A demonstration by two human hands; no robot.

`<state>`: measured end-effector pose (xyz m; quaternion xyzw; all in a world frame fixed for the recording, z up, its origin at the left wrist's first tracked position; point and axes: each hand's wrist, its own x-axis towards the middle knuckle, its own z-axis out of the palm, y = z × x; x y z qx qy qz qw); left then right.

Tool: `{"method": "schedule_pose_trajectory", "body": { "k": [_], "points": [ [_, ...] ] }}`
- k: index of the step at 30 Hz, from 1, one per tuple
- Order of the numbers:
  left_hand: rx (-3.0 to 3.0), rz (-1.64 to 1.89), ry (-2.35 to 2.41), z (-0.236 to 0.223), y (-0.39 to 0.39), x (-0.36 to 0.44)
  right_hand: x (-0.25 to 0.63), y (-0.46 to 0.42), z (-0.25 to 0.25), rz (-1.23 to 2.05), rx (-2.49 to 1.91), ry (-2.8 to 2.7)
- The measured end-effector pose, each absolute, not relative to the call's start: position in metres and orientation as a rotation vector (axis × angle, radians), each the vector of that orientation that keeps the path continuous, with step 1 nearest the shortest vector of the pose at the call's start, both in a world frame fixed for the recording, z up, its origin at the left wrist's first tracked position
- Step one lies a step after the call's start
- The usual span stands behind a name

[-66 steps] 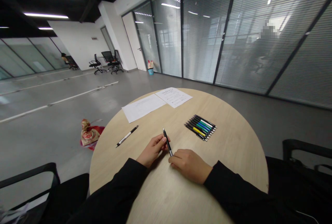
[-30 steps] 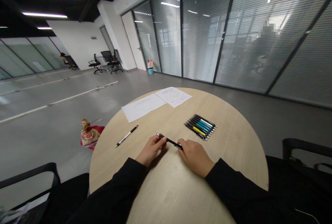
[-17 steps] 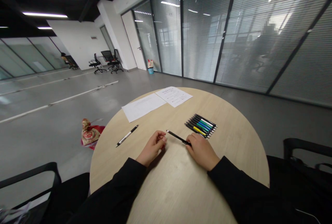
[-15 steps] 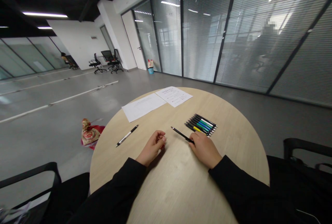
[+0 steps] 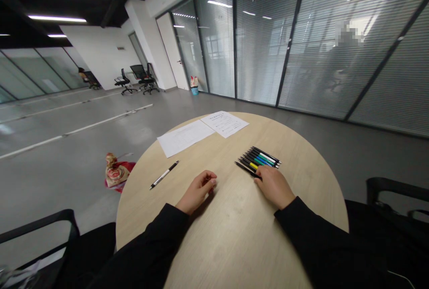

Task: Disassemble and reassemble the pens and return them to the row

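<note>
Pen [image 5: 245, 169] ran alongside the row [image 5: 260, 160].
Right hand [image 5: 275, 186] pinched its end, probably to set it parallel; left hand [image 5: 197, 193], fingers loosely curled, rested apart, holding nothing visible.

Strip lights [image 5: 56, 18] glow at upper left; slatted blinds [image 5: 261, 48] fill upper right. Grey floor [image 5: 80, 155] spreads left; 1 white door [image 5: 172, 52] stands left of upper centre.

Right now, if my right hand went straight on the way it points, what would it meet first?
Most likely the row of pens, just beyond your right hand with its black pen; the hand's height is unclear, so it might pass above them.
</note>
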<state>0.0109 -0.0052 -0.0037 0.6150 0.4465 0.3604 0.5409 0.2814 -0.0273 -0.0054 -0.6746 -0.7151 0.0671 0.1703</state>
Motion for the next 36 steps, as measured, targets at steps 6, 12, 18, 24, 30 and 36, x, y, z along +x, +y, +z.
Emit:
{"method": "schedule_pose_trajectory", "body": {
  "k": [6,12,18,24,30,36],
  "points": [
    [1.484,0.835,1.058,-0.0070,-0.0039,0.0092,0.2876,-0.0261,-0.0100,0.210,-1.942,-2.032],
    [1.496,0.821,1.057,-0.0072,-0.0029,0.0080,0.2875,-0.0279,-0.0095,0.189,-1.939,-2.022],
    [1.500,0.809,1.072,-0.0034,-0.0048,0.0092,0.2875,-0.0255,-0.0114,0.195,-1.921,-2.050],
    [1.497,0.803,1.078,-0.0040,-0.0053,0.0092,0.2852,-0.0254,-0.0134,0.189,-1.898,-2.058],
    [1.510,0.803,1.075,-0.0061,-0.0031,0.0081,0.2823,-0.0268,-0.0117,0.178,-1.875,-2.060],
    [1.514,0.794,1.087,-0.0035,-0.0046,0.0086,0.2811,-0.0277,-0.0081,0.187,-1.899,-2.045]
  ]
}}
